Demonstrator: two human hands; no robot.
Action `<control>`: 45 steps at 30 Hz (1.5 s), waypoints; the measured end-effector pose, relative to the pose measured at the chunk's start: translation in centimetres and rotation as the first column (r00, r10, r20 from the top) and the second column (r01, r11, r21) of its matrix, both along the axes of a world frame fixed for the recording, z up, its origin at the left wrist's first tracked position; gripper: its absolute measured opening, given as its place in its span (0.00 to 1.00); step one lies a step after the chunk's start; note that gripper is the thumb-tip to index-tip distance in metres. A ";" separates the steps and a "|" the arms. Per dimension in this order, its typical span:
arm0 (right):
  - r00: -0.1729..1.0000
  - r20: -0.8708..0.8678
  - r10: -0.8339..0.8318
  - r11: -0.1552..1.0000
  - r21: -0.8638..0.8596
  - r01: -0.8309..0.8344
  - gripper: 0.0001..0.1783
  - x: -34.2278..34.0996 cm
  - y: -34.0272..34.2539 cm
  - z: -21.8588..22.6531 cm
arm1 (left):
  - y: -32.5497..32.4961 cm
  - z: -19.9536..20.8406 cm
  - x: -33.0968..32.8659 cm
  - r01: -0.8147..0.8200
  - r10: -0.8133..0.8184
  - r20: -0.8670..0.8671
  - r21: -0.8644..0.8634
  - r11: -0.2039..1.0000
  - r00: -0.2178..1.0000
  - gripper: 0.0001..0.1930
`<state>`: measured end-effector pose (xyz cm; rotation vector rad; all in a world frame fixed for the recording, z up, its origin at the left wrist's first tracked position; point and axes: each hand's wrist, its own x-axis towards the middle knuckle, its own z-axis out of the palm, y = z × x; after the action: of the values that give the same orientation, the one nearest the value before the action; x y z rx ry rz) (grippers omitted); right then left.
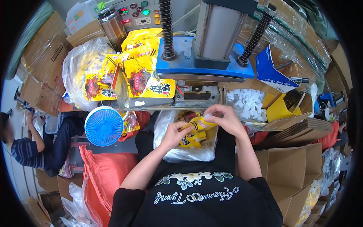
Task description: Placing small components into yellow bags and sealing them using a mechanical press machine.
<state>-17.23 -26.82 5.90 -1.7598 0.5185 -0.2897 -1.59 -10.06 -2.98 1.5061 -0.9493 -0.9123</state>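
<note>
My left hand [174,134] pinches one edge of a yellow printed pouch [200,125] above my lap. At the pouch's upper right edge is my right hand [226,118], its thumb and fingers closed on it, with a small white piece [207,115] at the fingertips. Below both hands a clear plastic bag [166,149] lies in my lap, holding more yellow pouches [190,141]. Just beyond stands a press with a blue plate [206,68], its lower block [193,94] beneath. Small white plastic pieces [245,101] fill a box to the right.
Stacked yellow pouches [141,77] lie left of the press, beside a bulging clear bag [81,68]. A blue fan [104,126] stands at the left. A red sack [106,170] and cardboard boxes [287,166] flank me. Another person [30,147] sits at far left.
</note>
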 end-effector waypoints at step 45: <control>0.914 0.184 -0.362 0.906 -0.162 0.392 0.11 -0.8 -1.5 -0.2 | 2.9 7.5 4.5 -0.436 0.443 0.041 -0.116 0.892 0.896 0.09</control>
<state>-18.05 -28.30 5.72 -1.7995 0.7430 -0.7648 2.91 -7.18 4.53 1.5808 -0.6475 -0.4791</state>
